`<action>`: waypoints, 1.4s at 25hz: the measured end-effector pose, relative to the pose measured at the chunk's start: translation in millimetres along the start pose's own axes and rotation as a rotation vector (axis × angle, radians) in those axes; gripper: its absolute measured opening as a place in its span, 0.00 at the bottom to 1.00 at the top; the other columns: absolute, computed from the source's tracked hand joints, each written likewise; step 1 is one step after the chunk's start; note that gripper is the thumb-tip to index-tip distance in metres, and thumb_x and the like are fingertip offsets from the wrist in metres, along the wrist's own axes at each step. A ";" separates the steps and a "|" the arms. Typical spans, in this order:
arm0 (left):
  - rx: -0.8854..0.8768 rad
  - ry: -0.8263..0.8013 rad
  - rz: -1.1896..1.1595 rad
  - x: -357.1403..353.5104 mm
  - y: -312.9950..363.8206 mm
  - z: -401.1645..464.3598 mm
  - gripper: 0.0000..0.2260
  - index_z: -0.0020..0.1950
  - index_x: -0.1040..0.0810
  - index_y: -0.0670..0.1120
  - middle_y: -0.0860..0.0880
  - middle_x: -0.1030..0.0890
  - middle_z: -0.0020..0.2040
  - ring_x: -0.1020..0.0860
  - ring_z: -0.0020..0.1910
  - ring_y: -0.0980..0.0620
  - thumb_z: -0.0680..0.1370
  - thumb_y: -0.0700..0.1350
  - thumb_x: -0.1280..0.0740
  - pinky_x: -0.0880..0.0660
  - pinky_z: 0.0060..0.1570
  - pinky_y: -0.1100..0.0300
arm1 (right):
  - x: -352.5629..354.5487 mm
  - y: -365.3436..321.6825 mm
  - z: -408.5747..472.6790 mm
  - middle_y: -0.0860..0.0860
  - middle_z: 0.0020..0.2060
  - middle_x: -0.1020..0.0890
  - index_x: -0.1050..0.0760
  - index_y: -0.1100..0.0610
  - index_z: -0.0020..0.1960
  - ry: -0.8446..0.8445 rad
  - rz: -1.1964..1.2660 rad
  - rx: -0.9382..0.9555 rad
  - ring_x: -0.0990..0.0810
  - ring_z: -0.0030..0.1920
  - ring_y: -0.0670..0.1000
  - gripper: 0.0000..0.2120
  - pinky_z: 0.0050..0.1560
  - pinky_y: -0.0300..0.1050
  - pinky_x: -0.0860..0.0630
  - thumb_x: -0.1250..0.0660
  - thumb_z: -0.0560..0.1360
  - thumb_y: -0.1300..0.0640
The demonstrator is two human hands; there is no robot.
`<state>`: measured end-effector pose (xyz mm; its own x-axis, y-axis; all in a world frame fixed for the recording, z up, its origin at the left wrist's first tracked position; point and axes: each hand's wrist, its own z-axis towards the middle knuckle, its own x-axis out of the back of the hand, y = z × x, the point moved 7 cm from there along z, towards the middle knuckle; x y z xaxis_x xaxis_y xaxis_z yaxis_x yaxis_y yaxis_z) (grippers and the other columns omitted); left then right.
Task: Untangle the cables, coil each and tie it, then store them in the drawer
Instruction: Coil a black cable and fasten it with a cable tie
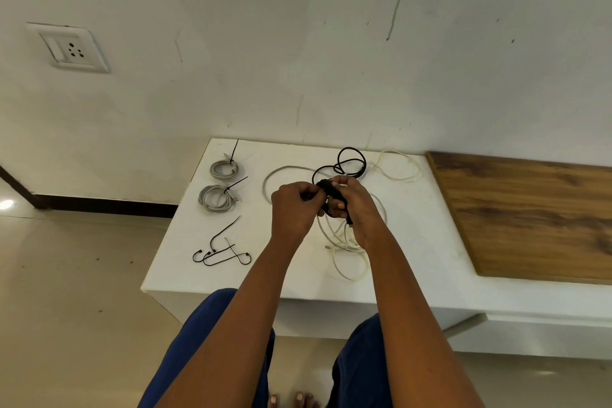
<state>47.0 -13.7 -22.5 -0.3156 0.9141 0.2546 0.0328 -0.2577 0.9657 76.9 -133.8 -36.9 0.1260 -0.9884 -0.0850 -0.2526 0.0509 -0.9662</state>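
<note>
Above a white ledge (231, 278), a person's left hand (293, 209) and right hand (352, 205) both gripped a black cable (334, 190), its loose loops trailing behind toward the wall. White cables (351, 262) lay tangled beneath; two tied grey coils (217, 197) and loose black ties (222, 252) sat left.

Matt white bench top (298, 278), grained wood panel (536, 219), glossy tiled floor (66, 291).

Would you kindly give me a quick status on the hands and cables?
Both hands, left and right, coiling black cable. Two grey coils tied. White cables loose, tangled beneath.
</note>
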 end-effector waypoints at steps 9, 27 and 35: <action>0.092 -0.109 -0.084 -3.7 -3.8 -2.2 0.05 0.39 0.15 0.45 0.48 0.16 0.31 0.18 0.32 0.55 0.71 0.40 0.31 0.20 0.42 0.61 | 7.4 6.3 1.6 0.48 0.25 0.34 0.33 0.56 0.53 0.130 -0.011 -0.014 0.34 0.26 0.45 0.05 0.35 0.41 0.24 0.46 0.81 0.57; -0.056 0.001 -0.145 13.7 22.7 -4.6 0.03 0.43 0.16 0.46 0.51 0.18 0.42 0.20 0.38 0.59 0.71 0.40 0.27 0.27 0.42 0.73 | -2.5 2.7 -2.4 0.50 0.31 0.28 0.28 0.61 0.56 0.184 0.080 0.024 0.33 0.23 0.41 0.09 0.28 0.35 0.34 0.43 0.80 0.58; -0.175 0.213 -0.035 25.9 29.1 -1.9 0.09 0.51 0.19 0.48 0.53 0.17 0.39 0.21 0.39 0.61 0.72 0.40 0.28 0.27 0.43 0.72 | -18.0 -6.1 -8.1 0.46 0.31 0.27 0.27 0.59 0.52 0.136 0.068 0.091 0.35 0.21 0.41 0.07 0.23 0.31 0.39 0.41 0.80 0.57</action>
<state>38.0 1.9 12.0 -0.5062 0.8418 0.1872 -0.1397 -0.2942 0.9455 68.4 -117.5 -27.5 -0.0209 -0.9922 -0.1229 -0.1676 0.1247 -0.9779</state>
